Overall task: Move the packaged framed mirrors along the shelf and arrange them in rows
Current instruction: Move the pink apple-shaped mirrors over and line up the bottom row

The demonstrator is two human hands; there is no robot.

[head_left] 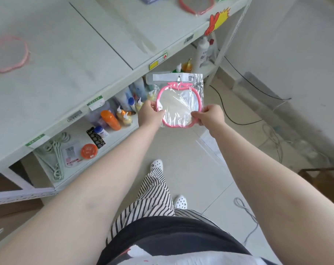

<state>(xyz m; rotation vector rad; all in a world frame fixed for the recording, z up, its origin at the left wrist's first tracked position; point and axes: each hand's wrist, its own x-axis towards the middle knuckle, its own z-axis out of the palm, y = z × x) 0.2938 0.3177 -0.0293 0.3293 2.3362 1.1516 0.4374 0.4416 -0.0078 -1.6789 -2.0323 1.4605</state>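
Both hands hold a packaged pink-framed mirror (178, 104) in front of the shelf (70, 60): left hand (149, 113) and right hand (210, 116) fingers pinch opposite frame edges. Two more mirrors (8, 53) (196, 4) lie on the shelf; bottles (112, 117) crowd the tier below.

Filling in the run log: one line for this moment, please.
left hand: grips mirror | right hand: grips mirror | mirror: bagged, off shelf

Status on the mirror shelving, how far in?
Early. Two packaged mirrors lie far apart on the top shelf: pink one left, red one far end, no row yet. Left hand and right hand hold another pink-framed mirror off the shelf, unplaced.
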